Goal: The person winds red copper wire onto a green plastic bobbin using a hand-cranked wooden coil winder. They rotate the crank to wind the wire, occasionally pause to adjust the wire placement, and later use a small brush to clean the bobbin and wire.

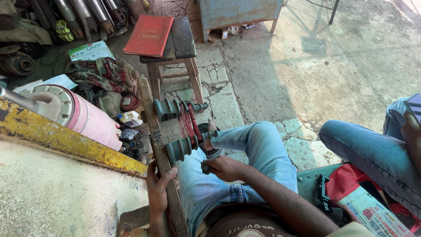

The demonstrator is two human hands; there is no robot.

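Reddish wire (189, 123), thin and kink-prone, is sitting wound between two formers (175, 127) mid-frame; left hand (158, 189) is gripping the stiff wooden board (162, 158), right hand (224, 168) is pinching the crank (205, 166).

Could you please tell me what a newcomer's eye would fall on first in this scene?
Probably the red wire coil stretched between two grey stepped formers on a wooden bar, at centre. The left hand grips that bar while the right hand pinches a small part beside the coil. A red book lies on a wooden stool behind.
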